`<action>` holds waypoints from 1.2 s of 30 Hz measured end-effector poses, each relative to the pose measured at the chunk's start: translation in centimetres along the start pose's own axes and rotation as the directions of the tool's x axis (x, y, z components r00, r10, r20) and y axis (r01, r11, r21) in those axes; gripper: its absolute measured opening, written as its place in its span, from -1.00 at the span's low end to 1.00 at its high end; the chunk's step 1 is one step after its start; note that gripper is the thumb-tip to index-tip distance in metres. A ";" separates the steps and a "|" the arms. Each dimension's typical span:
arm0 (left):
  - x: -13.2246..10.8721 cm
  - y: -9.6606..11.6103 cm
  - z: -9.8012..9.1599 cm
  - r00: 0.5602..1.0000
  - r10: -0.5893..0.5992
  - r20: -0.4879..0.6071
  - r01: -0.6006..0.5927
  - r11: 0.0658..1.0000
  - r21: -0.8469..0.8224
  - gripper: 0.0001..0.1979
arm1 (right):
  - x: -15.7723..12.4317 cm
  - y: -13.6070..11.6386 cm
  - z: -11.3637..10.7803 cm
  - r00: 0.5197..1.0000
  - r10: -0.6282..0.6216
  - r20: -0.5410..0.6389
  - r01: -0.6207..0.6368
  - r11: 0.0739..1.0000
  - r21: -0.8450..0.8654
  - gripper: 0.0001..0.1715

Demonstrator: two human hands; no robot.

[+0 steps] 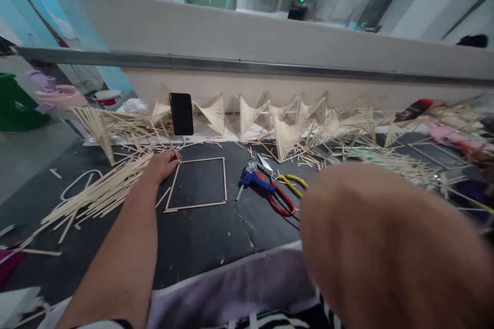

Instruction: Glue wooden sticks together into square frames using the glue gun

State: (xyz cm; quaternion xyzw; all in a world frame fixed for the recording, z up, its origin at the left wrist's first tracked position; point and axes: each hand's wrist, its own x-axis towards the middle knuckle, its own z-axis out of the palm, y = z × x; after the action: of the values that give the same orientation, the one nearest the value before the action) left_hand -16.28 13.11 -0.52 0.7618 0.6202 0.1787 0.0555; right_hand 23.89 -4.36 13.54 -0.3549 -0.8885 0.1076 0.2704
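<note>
My left hand (164, 164) is closed at the far left corner of a square frame (225, 180) of thin wooden sticks, which lies flat on the dark table. Between its fingertips is a thin wooden stick (169, 136) that slants up and away. My right hand (389, 241) looms large and blurred close to the camera at the lower right; its fingers cannot be made out. Right of the frame lie a blue glue gun (257, 179) and scissors (283, 198) with red and yellow handles. The glue gun partly overlaps the scissors.
A bundle of loose sticks (104, 195) lies left of my forearm. Twisted stick models (287, 136) line the table's back, with a black phone (181, 114) standing upright among them. Stick scraps and a white cable (75, 185) lie about. A low wall (270, 36) rises behind.
</note>
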 end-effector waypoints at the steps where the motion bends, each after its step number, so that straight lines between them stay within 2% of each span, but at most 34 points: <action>1: 0.0 -0.1 0.1 1.000 0.001 -0.004 -0.001 1.000 0.000 -0.74 | 1.6 -0.2 -0.8 1.000 -0.014 0.021 0.011 0.994 0.107 -0.47; 3: 0.0 -0.1 0.1 1.000 0.002 -0.007 -0.002 1.000 0.006 -0.74 | 4.5 -0.4 -0.5 0.989 -0.019 0.149 -0.025 0.957 0.288 -0.54; 4: 0.0 -0.1 0.1 1.000 0.005 -0.009 -0.005 1.000 0.010 -0.74 | 5.5 -0.3 0.5 0.987 0.029 0.158 -0.085 0.929 0.360 -0.59; 7: -0.1 0.1 0.0 1.000 0.019 -0.007 -0.019 1.000 0.008 -0.74 | 6.3 0.8 5.9 0.960 0.243 0.140 -0.280 0.820 0.500 -0.70; 9: -0.2 0.1 -0.1 0.999 0.037 -0.005 -0.037 0.999 -0.004 -0.73 | 5.5 1.5 9.8 0.921 0.382 0.081 -0.374 0.803 0.464 -0.71; 12: -0.2 0.1 -0.1 0.999 0.048 -0.008 -0.048 0.999 -0.006 -0.73 | 3.7 1.6 14.3 0.945 0.326 -0.010 -0.299 0.877 0.376 -0.70; 15: -0.2 0.2 -0.2 1.000 0.029 0.002 -0.029 1.000 0.005 -0.75 | 2.3 1.0 16.9 0.985 0.162 -0.067 -0.139 0.955 0.262 -0.67; 17: -0.3 0.3 -0.2 1.000 0.014 0.002 -0.014 1.000 -0.006 -0.77 | 1.7 0.9 17.9 0.999 0.031 -0.019 -0.028 0.990 0.140 -0.70; 19: -0.3 0.3 -0.3 1.000 0.014 -0.003 -0.014 1.000 -0.026 -0.78 | 1.4 1.0 18.6 0.995 -0.074 0.074 0.070 0.996 0.055 -0.72; 23: -0.3 0.3 -0.3 1.000 0.022 -0.012 -0.022 0.999 -0.028 -0.79 | 1.0 0.9 19.4 0.961 -0.205 0.183 0.204 0.979 0.025 -0.72; 29: -0.4 0.5 -0.4 1.000 -0.008 0.001 0.008 1.000 -0.012 -0.80 | 0.9 0.8 19.4 0.955 -0.247 0.162 0.237 0.968 0.078 -0.70; 36: -0.4 0.7 -0.4 1.000 -0.016 0.027 0.016 1.000 -0.013 -0.77 | 0.9 1.0 19.5 0.964 -0.219 0.152 0.203 0.972 0.115 -0.70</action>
State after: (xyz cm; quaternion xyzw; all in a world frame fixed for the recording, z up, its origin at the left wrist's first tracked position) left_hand -15.84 12.45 0.01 0.7588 0.6243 0.1720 0.0700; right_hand 13.13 -3.01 -2.69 -0.2341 -0.9341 0.1506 0.2234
